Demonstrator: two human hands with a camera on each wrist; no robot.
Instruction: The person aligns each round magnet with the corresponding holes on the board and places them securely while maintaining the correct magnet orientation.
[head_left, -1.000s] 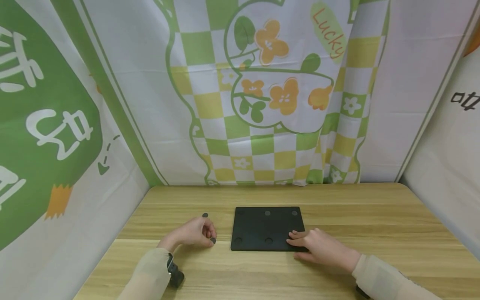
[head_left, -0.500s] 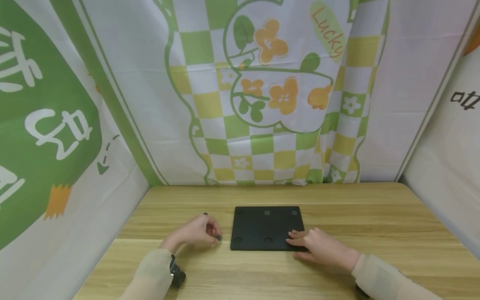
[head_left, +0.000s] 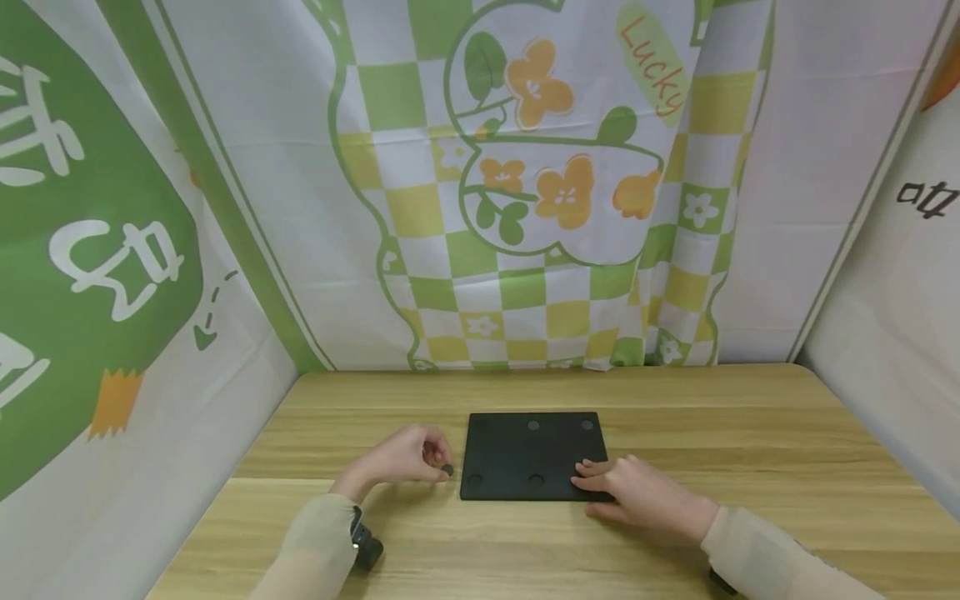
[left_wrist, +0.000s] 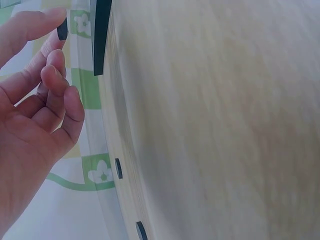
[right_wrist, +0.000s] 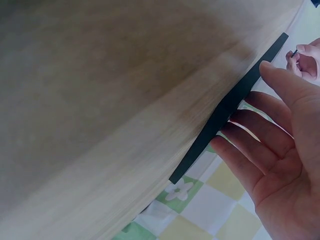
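My left hand pinches a small dark round disc between thumb and fingertips, just off the left side of a flat black rectangular board. In the left wrist view the disc shows edge-on, above the table. Round spots mark the board; two along its far edge look greyer, while those along the near edge look like dark circles. My right hand rests on the board's near right corner, fairly straight fingers on top and thumb at the near edge. That corner is hidden under the hand.
The board lies on a wooden table. Two more dark discs, a nearer one and a farther one, lie on the table in the left wrist view. A patterned cloth hangs behind the table, with printed cloth at both sides.
My left hand has moved right, toward the board, carrying the pinched disc. A disc on the table behind that hand has become hidden in the head view. The right hand stays in place.
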